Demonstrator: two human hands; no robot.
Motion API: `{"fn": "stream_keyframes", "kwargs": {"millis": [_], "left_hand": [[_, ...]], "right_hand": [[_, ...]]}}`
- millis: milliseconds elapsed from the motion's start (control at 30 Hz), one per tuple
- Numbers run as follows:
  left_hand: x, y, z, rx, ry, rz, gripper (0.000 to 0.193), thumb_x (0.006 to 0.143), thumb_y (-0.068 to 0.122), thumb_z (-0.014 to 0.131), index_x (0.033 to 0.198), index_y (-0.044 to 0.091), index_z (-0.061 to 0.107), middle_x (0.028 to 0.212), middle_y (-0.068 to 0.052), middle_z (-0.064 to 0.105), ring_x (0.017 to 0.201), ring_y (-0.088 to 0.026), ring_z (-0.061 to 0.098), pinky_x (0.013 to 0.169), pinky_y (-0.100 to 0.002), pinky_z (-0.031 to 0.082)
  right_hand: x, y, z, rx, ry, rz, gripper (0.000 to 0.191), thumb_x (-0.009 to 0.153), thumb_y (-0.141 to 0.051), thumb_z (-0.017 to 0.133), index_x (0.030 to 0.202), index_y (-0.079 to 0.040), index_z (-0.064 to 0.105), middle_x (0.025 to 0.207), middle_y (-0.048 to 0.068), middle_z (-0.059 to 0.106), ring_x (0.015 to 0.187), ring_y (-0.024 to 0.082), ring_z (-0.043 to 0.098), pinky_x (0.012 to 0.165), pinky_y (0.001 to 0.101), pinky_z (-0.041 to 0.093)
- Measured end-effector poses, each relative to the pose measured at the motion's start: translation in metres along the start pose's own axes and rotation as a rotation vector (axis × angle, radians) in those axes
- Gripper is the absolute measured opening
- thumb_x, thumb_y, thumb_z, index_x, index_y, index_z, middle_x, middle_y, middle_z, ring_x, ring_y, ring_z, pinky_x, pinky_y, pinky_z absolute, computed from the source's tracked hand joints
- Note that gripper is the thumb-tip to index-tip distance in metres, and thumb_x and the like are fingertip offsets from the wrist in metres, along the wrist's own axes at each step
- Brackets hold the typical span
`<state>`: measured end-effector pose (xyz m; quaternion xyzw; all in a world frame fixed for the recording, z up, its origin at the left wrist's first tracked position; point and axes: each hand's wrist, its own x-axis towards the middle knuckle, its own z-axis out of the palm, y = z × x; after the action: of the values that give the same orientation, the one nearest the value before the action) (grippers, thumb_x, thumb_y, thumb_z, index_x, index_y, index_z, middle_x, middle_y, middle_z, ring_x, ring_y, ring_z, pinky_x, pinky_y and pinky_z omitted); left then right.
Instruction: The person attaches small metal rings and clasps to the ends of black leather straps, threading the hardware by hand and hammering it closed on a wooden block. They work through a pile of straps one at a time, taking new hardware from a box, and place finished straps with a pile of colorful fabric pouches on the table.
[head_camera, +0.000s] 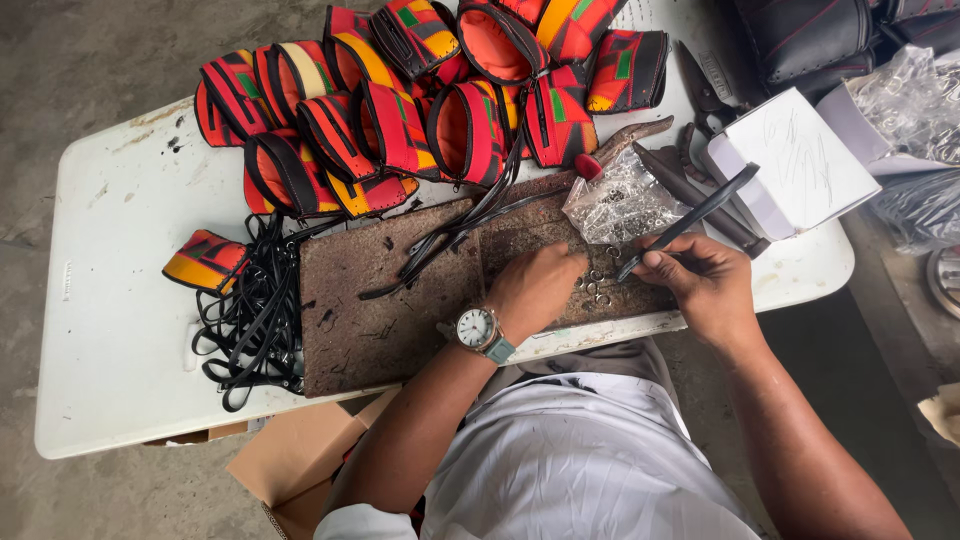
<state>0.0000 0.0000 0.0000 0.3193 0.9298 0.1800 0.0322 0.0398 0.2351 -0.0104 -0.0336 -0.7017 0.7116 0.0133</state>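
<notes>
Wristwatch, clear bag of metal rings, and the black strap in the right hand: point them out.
Wristwatch (476, 327), head view, on its white dial.
Clear bag of metal rings (622, 203), head view, on the bag's middle.
Black strap (700, 211), head view, midway along its length.

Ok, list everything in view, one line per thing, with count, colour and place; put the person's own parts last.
Table: one, white, under everything.
Work board: one, brown and worn, on the table's near edge.
Pouches: a heap, too many to count, red, orange and black, at the table's far side; one apart at the left.
Straps: a black tangle, left of the board.
Bag of metal rings: one, clear, on the board's far right; loose rings near the hands.
White box: one, right end of the table.
Cardboard box: one, brown, under the table.
Wristwatch: one, white dial, left wrist.
Left hand: on the board, by the rings.
Right hand: holds a thin black strip.
</notes>
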Motion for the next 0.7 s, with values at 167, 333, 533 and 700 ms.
{"fn": "stream_keyframes", "kwargs": {"millis": [167, 333, 533, 700], "left_hand": [[0.003, 0.017, -0.013, 0.065, -0.039, 0.049, 0.014, 0.093, 0.011, 0.056, 0.093, 0.005, 0.07, 0.094, -0.019, 0.067, 0.084, -0.038, 0.072, 0.073, -0.051, 0.058], [0.011, 0.017, -0.02, 0.094, -0.067, 0.143, 0.015, 0.091, 0.012, 0.056, 0.092, 0.009, 0.072, 0.089, -0.017, 0.069, 0.085, -0.037, 0.072, 0.073, -0.05, 0.058], [0.022, 0.016, -0.021, 0.051, -0.15, 0.067, 0.017, 0.095, 0.013, 0.055, 0.095, 0.008, 0.071, 0.091, -0.018, 0.07, 0.087, -0.039, 0.072, 0.074, -0.051, 0.058], [-0.002, 0.015, -0.019, -0.119, 0.043, -0.186, 0.015, 0.089, 0.016, 0.068, 0.092, 0.0, 0.069, 0.094, -0.023, 0.068, 0.085, -0.043, 0.07, 0.072, -0.052, 0.057]], "right_hand": [[-0.001, -0.001, 0.003, -0.025, 0.011, 0.002, 0.016, 0.096, -0.007, 0.071, 0.108, 0.005, 0.072, 0.111, 0.012, 0.076, 0.09, 0.015, 0.074, 0.084, 0.0287, 0.062], [-0.002, -0.002, 0.004, -0.041, 0.014, 0.008, 0.016, 0.096, -0.006, 0.071, 0.108, 0.004, 0.072, 0.109, 0.012, 0.076, 0.088, 0.015, 0.074, 0.082, 0.0285, 0.062], [0.0, 0.006, 0.004, 0.03, 0.006, -0.001, 0.014, 0.095, -0.005, 0.07, 0.105, 0.005, 0.07, 0.112, 0.011, 0.076, 0.089, 0.015, 0.075, 0.082, 0.0295, 0.063], [0.004, 0.011, 0.001, 0.009, 0.009, 0.009, 0.016, 0.096, -0.006, 0.071, 0.108, 0.005, 0.071, 0.11, 0.013, 0.076, 0.09, 0.016, 0.074, 0.083, 0.0297, 0.062]]}}
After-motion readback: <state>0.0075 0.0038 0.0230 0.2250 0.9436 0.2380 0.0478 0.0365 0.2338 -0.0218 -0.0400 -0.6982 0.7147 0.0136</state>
